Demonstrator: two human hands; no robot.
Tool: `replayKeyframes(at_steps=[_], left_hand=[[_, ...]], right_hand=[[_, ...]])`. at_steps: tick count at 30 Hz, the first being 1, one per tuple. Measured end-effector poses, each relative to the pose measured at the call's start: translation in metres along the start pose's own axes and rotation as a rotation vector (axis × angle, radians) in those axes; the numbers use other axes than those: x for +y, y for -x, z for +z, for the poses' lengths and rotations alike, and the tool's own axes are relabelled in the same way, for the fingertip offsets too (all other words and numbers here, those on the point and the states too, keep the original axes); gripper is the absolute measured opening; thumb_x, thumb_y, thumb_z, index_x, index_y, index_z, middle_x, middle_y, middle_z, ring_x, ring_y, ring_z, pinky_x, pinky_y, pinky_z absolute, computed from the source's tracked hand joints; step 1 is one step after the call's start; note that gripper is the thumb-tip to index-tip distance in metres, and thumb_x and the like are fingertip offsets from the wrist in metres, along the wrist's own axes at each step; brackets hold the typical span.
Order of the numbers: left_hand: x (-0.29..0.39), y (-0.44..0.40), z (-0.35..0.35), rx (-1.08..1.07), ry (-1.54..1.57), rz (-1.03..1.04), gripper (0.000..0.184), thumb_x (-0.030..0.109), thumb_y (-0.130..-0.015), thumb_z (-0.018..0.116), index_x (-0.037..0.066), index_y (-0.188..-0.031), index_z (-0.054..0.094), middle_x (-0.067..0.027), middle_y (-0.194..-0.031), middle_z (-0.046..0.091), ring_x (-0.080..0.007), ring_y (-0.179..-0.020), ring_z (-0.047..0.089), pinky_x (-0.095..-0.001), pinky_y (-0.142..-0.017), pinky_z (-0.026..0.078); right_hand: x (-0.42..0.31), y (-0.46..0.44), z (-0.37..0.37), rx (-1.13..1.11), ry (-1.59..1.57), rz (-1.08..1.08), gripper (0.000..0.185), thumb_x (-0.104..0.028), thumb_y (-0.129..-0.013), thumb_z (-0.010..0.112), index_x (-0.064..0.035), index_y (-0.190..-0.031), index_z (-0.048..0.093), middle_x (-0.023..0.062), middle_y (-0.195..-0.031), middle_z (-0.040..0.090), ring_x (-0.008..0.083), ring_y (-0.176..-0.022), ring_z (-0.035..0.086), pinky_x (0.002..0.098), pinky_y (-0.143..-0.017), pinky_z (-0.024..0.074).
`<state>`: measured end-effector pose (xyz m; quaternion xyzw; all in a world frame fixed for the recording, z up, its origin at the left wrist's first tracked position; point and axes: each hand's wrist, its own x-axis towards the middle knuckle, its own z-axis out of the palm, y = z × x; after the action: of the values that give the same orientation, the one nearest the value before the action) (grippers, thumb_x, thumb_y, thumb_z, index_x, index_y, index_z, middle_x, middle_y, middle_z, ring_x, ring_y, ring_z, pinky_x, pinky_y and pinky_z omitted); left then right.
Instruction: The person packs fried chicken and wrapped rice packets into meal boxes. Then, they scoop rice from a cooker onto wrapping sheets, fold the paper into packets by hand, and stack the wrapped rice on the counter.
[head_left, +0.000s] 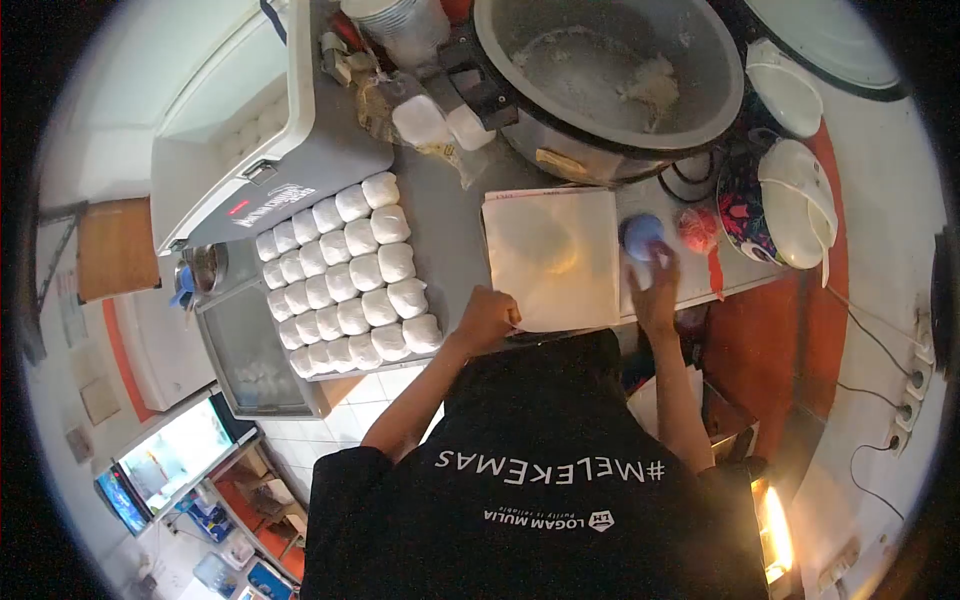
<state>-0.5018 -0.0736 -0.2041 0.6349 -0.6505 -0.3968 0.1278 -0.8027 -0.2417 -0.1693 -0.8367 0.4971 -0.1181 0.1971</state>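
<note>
A stack of pale wrapping paper [570, 285] lies on the grey counter in front of me. My left hand [486, 320] is closed at its near left corner, with the thumb along the edge. To the right of the paper, my right hand [656, 288] has its thumb and fingers apart. Its fingertips touch the near side of a blue round bundle [640, 236], whose exact kind I cannot tell. Beside that sits a red bundle [697, 229] with a red strip hanging toward the counter edge. Several white wrapped packets [350, 277] stand in tight rows on the left.
Behind the paper stands a large metal pot [600, 150] with white remains inside. A grey and white cooler box [270, 185] is at the back left. A patterned container [745, 215] with a white scoop [800, 200] stands right. Plastic bags [425, 125] lie beside the pot.
</note>
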Motion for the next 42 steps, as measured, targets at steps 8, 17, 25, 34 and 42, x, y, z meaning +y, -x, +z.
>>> replayKeyframes(at_steps=[8, 17, 25, 34, 42], left_hand=[[0.007, -0.011, -0.052, -0.097, 0.406, -0.038, 0.025, 0.027, -0.083, 0.081, 0.003, -0.087, 0.075, -0.0123, -0.086, 0.075, -0.0199, -0.078, 0.071, -0.0351, -0.076, 0.055], [0.002, -0.015, -0.064, -0.122, 0.381, -0.04, 0.021, 0.02, -0.087, 0.077, 0.0, -0.093, 0.076, -0.012, -0.09, 0.077, -0.0184, -0.079, 0.072, -0.0326, -0.075, 0.056], [0.006, -0.02, -0.065, -0.204, 0.663, -0.111, 0.021, 0.002, -0.077, 0.084, -0.001, -0.071, 0.064, -0.0182, -0.089, 0.075, -0.0238, -0.104, 0.072, -0.0337, -0.083, 0.059], [0.0, -0.025, -0.064, -0.169, 0.82, -0.12, 0.031, 0.006, -0.076, 0.086, 0.003, -0.066, 0.056, -0.0179, -0.095, 0.075, -0.0209, -0.102, 0.072, -0.034, -0.083, 0.058], [-0.025, -0.039, -0.059, 0.085, 0.674, -0.056, 0.022, 0.015, -0.087, 0.078, 0.0, -0.102, 0.075, -0.0079, -0.091, 0.075, -0.0122, -0.081, 0.066, -0.0282, -0.076, 0.055]], right_hand=[[-0.059, 0.001, 0.021, -0.584, -0.056, -0.469, 0.02, -0.013, -0.085, 0.06, -0.0042, -0.1, 0.069, 0.0148, -0.101, 0.066, 0.0334, -0.098, 0.064, 0.046, -0.088, 0.0502], [-0.053, 0.002, 0.029, -0.588, -0.075, -0.485, 0.016, -0.017, -0.092, 0.062, -0.0033, -0.097, 0.069, 0.0125, -0.1, 0.068, 0.031, -0.098, 0.063, 0.0437, -0.089, 0.0488], [-0.055, -0.014, 0.02, -0.613, -0.446, -0.198, 0.019, -0.022, -0.09, 0.069, -0.0039, -0.096, 0.07, 0.0128, -0.095, 0.073, 0.0323, -0.096, 0.068, 0.0436, -0.091, 0.0514], [-0.058, -0.016, 0.031, -0.593, -0.401, -0.059, 0.019, -0.022, -0.094, 0.063, -0.0039, -0.1, 0.062, 0.0173, -0.089, 0.071, 0.0369, -0.085, 0.069, 0.0479, -0.079, 0.054], [-0.025, -0.041, 0.021, -0.564, -0.144, -0.244, 0.021, -0.024, -0.092, 0.066, -0.0052, -0.1, 0.061, 0.0178, -0.093, 0.068, 0.0407, -0.091, 0.064, 0.0514, -0.08, 0.0503]])
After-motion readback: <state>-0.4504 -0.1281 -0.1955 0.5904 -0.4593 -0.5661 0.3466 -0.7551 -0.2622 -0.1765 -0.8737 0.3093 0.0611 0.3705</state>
